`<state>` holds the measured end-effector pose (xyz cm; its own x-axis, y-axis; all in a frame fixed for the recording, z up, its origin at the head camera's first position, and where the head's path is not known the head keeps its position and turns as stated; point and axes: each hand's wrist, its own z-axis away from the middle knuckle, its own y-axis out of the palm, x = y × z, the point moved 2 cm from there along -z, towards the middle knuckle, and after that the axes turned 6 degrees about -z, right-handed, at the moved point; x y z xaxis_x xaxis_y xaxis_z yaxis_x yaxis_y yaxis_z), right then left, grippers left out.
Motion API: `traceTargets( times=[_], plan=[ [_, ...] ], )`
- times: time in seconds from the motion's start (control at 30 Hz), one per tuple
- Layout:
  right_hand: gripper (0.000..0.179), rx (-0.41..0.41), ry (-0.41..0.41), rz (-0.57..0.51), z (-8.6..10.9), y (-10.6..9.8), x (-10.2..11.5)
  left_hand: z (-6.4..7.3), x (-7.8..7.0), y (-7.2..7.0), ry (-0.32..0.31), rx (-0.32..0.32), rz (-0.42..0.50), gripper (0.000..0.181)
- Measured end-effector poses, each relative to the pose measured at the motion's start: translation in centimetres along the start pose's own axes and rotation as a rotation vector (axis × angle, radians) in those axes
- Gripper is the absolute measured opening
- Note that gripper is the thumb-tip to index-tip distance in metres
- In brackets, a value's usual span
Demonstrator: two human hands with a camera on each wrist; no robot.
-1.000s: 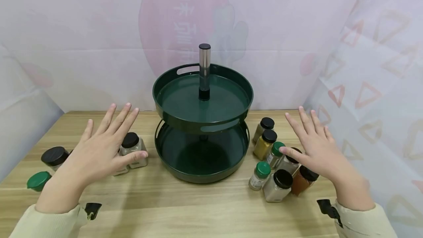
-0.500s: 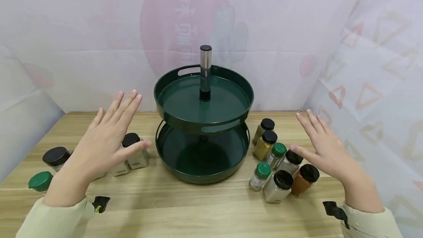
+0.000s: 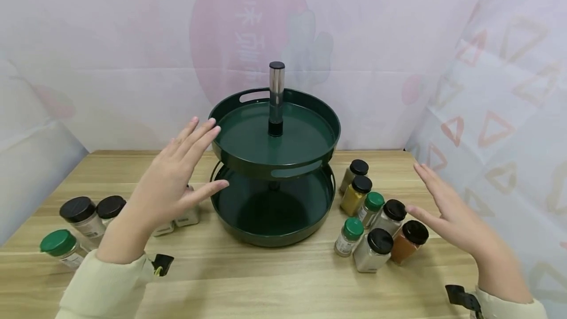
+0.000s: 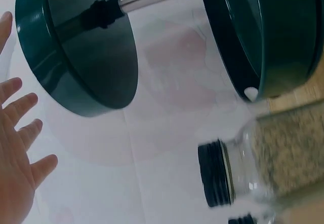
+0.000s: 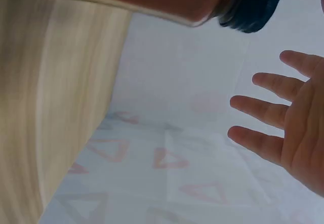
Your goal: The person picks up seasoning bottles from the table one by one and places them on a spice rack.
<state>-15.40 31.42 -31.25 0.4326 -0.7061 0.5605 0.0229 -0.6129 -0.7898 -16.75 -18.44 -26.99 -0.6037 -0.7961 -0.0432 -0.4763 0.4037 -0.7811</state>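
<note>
A dark green two-tier round tray stand with a silver post stands at the table's middle. My left hand, fingers straight and thumb spread, holds nothing; in the head view its fingertips overlap the upper tray's left rim. It hovers over the left group of spice jars and partly hides them. To the right, my right hand is raised with straight fingers, beside an orange-brown spice jar with a black lid. The right wrist view shows that hand's bare palm, and the left wrist view the left palm.
Several spice jars cluster right of the stand, among them a yellow one and a green-lidded one. On the left stand a green-lidded jar and a black-lidded jar. Printed cloth hangs behind and beside the table.
My left hand has moved right, toward the stand, uncovering jars at the far left. My right hand has shifted right and slightly down, away from the right jars. The stand and jars stay put.
</note>
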Motion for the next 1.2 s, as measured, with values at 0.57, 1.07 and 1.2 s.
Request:
traceTargets(
  times=[0.57,1.07,1.2],
  plan=[
    [0.087,0.06,0.145,-0.027,2.7,1.4,-2.4,-0.8,-1.0,2.4,0.054,-0.138,0.169,0.074],
    [0.073,0.07,0.136,-0.073,3.4,3.4,-3.7,-1.0,-1.2,3.8,0.036,-0.224,0.273,0.053],
    [0.071,0.056,0.108,-0.066,3.4,3.7,-3.8,-1.0,-1.2,4.2,0.021,-0.265,0.312,0.046]
  ],
)
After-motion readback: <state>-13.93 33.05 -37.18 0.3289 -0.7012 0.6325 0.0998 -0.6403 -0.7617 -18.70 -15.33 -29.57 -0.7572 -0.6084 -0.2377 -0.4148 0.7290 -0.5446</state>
